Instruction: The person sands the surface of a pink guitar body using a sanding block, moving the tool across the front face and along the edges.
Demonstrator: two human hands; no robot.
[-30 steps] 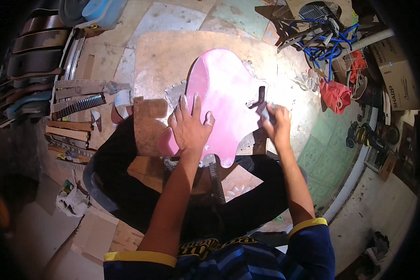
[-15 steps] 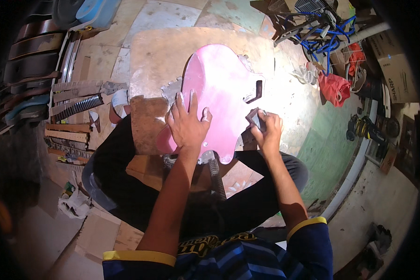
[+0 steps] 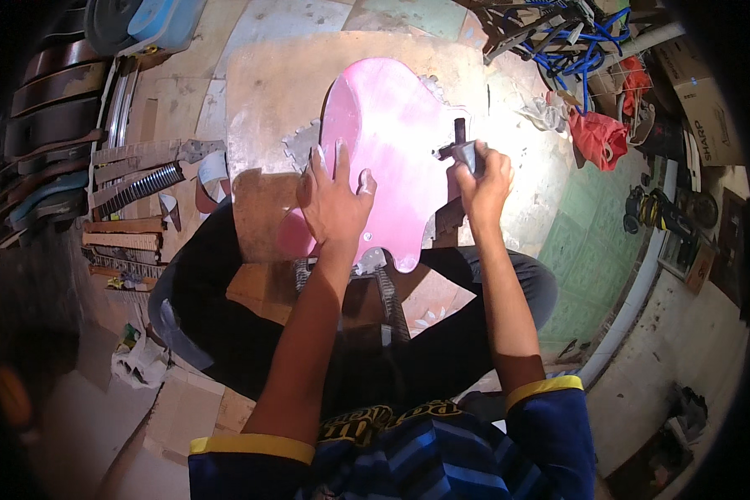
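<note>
A pink electric guitar body point(image 3: 396, 158) lies flat in front of me, with a dark slot cut near its right edge. My left hand point(image 3: 337, 204) rests on its lower left part with the fingers spread, pressing on the surface. My right hand point(image 3: 486, 185) grips a small dark grey sanding block point(image 3: 468, 158) between thumb and fingers. The block is at the body's right edge, just below the slot; whether it touches the edge cannot be told. Beneath the body a jagged grey metal piece point(image 3: 302, 147) sticks out on the left.
The guitar body is over a worn wooden board point(image 3: 262, 92). Guitar necks point(image 3: 129, 225) and a dark coiled spring-like piece point(image 3: 146, 190) lie at left. Blue cables point(image 3: 583, 62), a red bag point(image 3: 598, 137) and a cardboard box point(image 3: 708, 117) are at the far right.
My right hand has moved the sanding block away from me along the body's right edge, up toward the slot. My left hand stays on the body. The whole view has shifted slightly.
</note>
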